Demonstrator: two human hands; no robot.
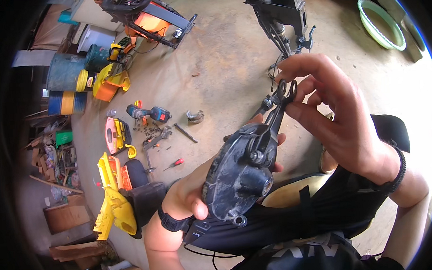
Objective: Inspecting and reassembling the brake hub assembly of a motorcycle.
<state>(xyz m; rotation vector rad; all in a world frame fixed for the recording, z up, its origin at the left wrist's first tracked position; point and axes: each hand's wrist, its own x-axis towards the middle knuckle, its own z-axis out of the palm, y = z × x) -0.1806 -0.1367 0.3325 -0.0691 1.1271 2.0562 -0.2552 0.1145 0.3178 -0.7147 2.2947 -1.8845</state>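
My left hand (189, 193) grips a round, dark, scuffed metal plate with a central hub (248, 181), held tilted in front of me, with fingertips showing behind it. A narrow metal arm (272, 123) rises from the plate to two black loop ends (286, 89) and a small bolted fitting (268, 103). My right hand (329, 112) is curled at the loops, its thumb and fingers closed on them. Part of the plate's far side is hidden.
Motorbike frames (152, 25) and a fork assembly (288, 13) stand ahead. A cordless tool (158, 113), screwdriver (179, 161), rod (185, 132), yellow body panels (118, 210) and several drums (61, 73) lie or stand to the left. A green basin (378, 24) is at upper right.
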